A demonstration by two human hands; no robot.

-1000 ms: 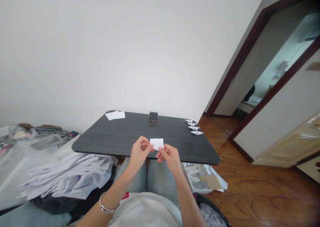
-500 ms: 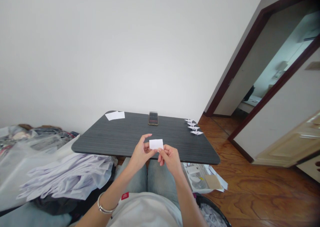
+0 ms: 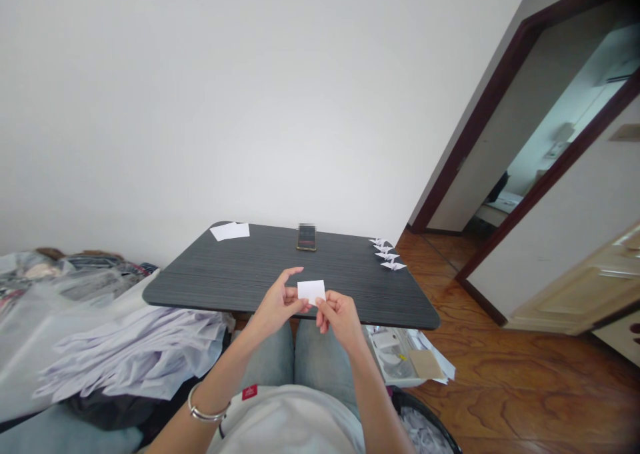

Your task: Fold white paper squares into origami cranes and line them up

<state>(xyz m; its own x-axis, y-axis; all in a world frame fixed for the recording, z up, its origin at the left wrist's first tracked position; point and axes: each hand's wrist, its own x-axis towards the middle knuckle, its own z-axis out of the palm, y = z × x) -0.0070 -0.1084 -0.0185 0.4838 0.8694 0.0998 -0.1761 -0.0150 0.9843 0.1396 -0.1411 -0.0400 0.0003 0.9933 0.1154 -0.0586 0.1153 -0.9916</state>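
Observation:
A small white piece of paper, rectangular and apparently folded, is held up over the near edge of the dark table. My left hand pinches its lower left side between thumb and fingers, with the index finger stretched out above. At the lower right corner, my right hand grips the paper between thumb and curled fingers. Several white folded paper cranes stand in a row at the table's right end. White paper sheets lie overlapping at the far left corner.
A phone leans upright at the back of the table, near the wall. Left of the table are piled white cloths and plastic-wrapped items. Under its right side stand a white box and a dark bin with paper scraps.
The paper has shifted very slightly left and down and tilted a little. My left hand and forearm have moved slightly left; my right hand keeps nearly the same place.

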